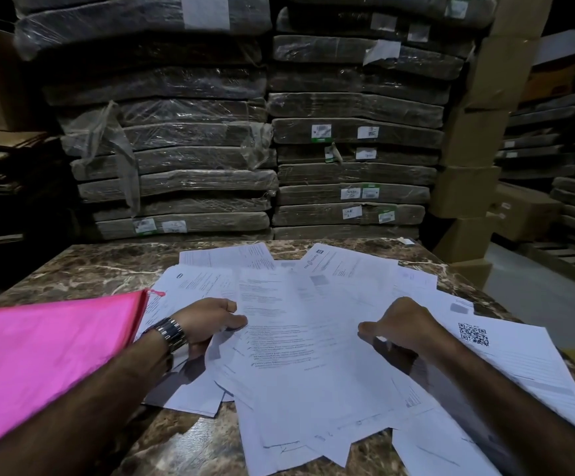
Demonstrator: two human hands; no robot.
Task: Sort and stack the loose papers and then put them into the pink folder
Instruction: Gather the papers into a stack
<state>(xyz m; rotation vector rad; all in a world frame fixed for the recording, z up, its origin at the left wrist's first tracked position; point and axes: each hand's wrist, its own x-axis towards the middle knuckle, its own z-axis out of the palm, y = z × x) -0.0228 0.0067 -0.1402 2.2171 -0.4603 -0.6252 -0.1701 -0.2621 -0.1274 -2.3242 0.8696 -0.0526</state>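
Note:
Several loose white printed papers [300, 338] lie overlapping and fanned out across the middle and right of the brown marble table [100, 269]. The pink folder [45, 352] lies closed at the left, its right edge over some sheets. My left hand [207, 321], with a metal watch on the wrist, rests on the pile's left side, fingers curled and thumb pressing a sheet's edge. On the right side of the pile sits my right hand [399, 328], fingers curled down onto the papers. Whether either hand pinches a sheet is unclear.
Tall stacks of plastic-wrapped flat bundles [183, 187] stand right behind the table. Cardboard boxes [468, 187] stand at the back right and flattened cardboard at the far left. A sheet with a QR code [473, 334] lies near the table's right edge.

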